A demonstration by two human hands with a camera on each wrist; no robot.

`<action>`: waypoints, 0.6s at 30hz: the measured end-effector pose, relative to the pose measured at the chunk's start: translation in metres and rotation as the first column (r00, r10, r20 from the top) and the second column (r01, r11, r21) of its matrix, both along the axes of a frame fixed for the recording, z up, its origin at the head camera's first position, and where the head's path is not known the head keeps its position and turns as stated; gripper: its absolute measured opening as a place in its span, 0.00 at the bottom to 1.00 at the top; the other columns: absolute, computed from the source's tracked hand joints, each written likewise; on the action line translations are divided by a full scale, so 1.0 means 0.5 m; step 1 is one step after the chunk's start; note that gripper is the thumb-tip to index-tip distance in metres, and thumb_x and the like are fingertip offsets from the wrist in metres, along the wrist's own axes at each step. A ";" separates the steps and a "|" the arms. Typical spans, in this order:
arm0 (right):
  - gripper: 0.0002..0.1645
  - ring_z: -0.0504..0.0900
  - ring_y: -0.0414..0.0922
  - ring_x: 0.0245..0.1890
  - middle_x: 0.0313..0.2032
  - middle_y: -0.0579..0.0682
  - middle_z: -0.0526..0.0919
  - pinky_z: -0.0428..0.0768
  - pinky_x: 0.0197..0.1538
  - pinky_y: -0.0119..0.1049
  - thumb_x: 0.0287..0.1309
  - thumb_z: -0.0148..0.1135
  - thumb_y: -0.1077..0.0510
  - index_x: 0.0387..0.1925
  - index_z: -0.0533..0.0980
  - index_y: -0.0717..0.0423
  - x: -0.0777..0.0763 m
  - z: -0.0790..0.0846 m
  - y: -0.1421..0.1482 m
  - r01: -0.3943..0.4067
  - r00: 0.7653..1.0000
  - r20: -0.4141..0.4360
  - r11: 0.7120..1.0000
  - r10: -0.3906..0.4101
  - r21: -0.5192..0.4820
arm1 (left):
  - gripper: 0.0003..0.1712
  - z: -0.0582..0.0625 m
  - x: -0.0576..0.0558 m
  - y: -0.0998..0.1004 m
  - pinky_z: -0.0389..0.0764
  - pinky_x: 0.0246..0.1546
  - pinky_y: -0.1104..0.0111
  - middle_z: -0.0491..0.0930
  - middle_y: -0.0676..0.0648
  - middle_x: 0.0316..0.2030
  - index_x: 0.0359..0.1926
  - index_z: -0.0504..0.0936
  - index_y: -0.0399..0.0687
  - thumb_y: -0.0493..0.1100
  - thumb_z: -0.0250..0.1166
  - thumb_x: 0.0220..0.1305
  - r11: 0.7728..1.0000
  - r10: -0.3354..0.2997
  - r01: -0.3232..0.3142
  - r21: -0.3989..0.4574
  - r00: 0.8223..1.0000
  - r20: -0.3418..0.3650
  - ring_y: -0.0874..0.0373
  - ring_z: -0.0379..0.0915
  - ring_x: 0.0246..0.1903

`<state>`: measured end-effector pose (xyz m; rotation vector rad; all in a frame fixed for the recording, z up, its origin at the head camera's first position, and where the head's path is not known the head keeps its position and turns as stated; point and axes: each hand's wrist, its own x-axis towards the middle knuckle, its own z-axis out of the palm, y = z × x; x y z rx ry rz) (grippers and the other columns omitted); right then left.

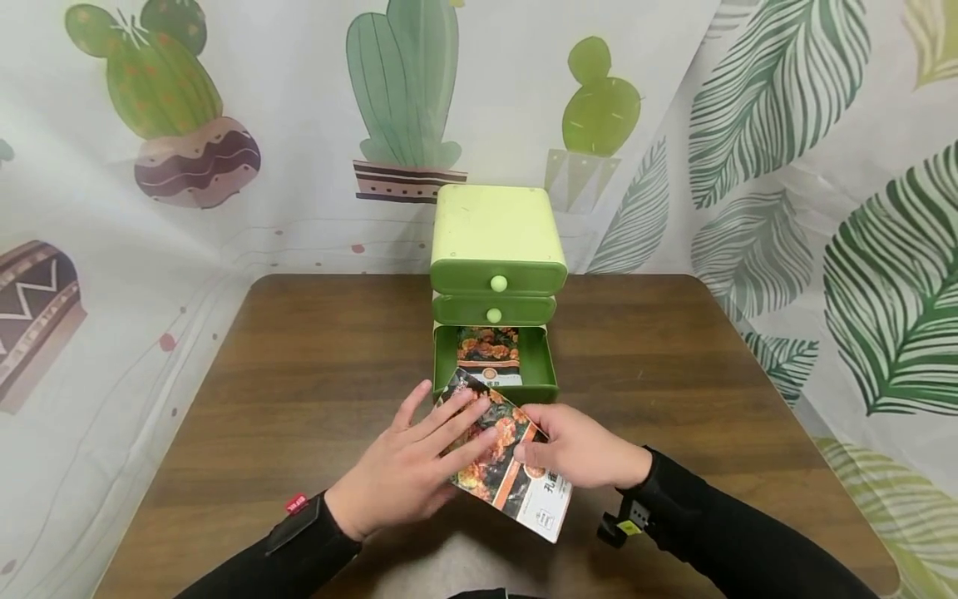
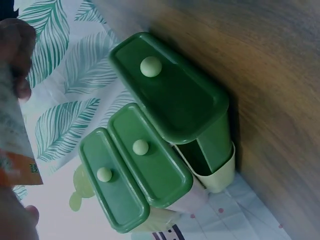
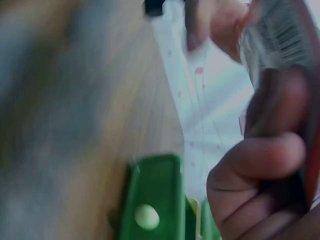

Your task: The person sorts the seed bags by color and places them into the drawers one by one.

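Observation:
A seed packet (image 1: 497,441) printed with orange flowers is tilted in front of the open bottom drawer (image 1: 537,358). My right hand (image 1: 580,445) pinches its right edge, thumb on the printed face. In the right wrist view, that hand's curled fingers (image 3: 260,160) lie against the back, near a barcode. My left hand (image 1: 419,466) spreads its fairly straight fingers over the packet's upper left part; its thumb is mostly hidden. Inside the drawer lies another packet (image 1: 489,349) with similar flowers. The left wrist view catches only the held packet's edge (image 2: 17,150).
A light green cabinet (image 1: 494,220) stands at the back of the brown wooden table (image 1: 329,374). Its top drawer (image 1: 464,277) and middle drawer (image 1: 460,310) have round knobs and are closed. Behind hangs a cloth (image 1: 299,125) printed with cacti and leaves.

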<state>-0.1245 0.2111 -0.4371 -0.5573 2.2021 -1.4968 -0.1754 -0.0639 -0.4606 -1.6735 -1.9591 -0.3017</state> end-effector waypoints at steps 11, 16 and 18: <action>0.36 0.82 0.43 0.46 0.56 0.54 0.80 0.80 0.46 0.40 0.72 0.57 0.47 0.74 0.59 0.54 0.015 0.051 0.001 -0.015 0.983 -0.174 0.965 0.062 0.262 | 0.17 0.021 -0.024 0.017 0.69 0.60 0.45 0.87 0.48 0.42 0.46 0.85 0.45 0.36 0.48 0.71 0.990 -0.072 0.086 0.109 0.990 -0.125 0.54 0.84 0.42; 0.27 0.66 0.49 0.68 0.69 0.52 0.68 0.65 0.66 0.52 0.78 0.46 0.47 0.69 0.70 0.54 0.024 0.100 0.027 -0.081 0.867 -0.439 0.937 0.235 0.341 | 0.19 0.027 -0.027 0.020 0.73 0.56 0.50 0.87 0.49 0.35 0.42 0.85 0.42 0.36 0.46 0.73 0.986 -0.060 0.068 0.152 0.997 -0.058 0.60 0.85 0.32; 0.29 0.66 0.50 0.68 0.68 0.51 0.70 0.64 0.67 0.51 0.78 0.41 0.45 0.68 0.71 0.56 0.023 0.116 0.035 -0.173 0.838 -0.460 0.943 0.292 0.283 | 0.19 0.029 -0.027 0.021 0.74 0.55 0.51 0.86 0.50 0.31 0.40 0.85 0.42 0.38 0.45 0.75 0.983 -0.052 0.053 0.175 0.999 -0.009 0.61 0.84 0.28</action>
